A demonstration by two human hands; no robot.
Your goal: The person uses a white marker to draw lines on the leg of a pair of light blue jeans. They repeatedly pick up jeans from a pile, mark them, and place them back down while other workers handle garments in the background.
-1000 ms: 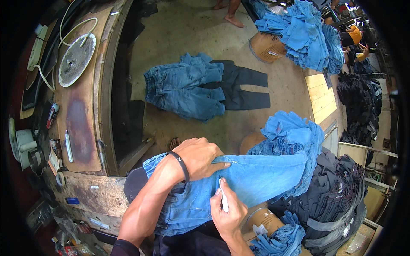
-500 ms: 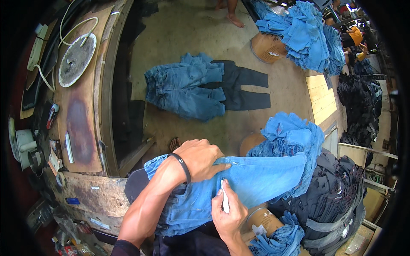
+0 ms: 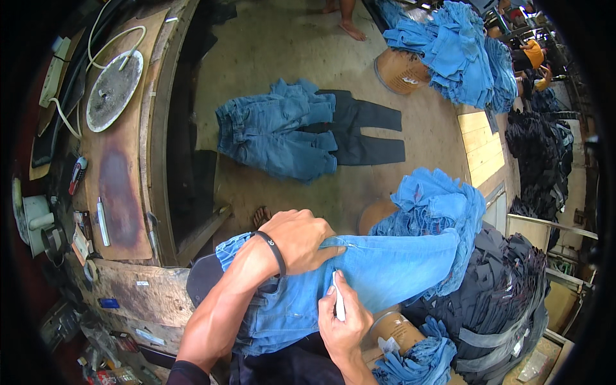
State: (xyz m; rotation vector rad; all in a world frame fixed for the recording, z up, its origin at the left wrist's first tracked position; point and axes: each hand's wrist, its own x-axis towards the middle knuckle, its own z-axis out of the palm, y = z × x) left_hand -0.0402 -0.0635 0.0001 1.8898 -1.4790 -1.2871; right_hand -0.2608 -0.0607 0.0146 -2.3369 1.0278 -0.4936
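Note:
A light-blue denim garment [image 3: 398,263], with the look of a trouser leg, lies stretched in front of me. My left hand [image 3: 298,240] is closed on its upper edge, thumb pressed on the cloth. A slim white tool [image 3: 339,301] is in the closed fingers of my right hand [image 3: 343,324]; its tip is at the denim just below my left thumb. The exact kind of tool is not clear, as my fingers cover part of it. At the left, the rounded dark end of a board [image 3: 204,280] shows beside the garment.
Piled denim [image 3: 436,205] and a heap of black cloth [image 3: 497,295] stand close on my right. Blue jeans [image 3: 276,135] and black trousers [image 3: 372,128] lie on the floor ahead. A wooden bench [image 3: 122,192] runs along the left. A person's bare foot [image 3: 352,30] shows at the far edge.
Almost nothing differs. Both hands keep their hold on the denim and the white tool; the view has shifted very slightly.

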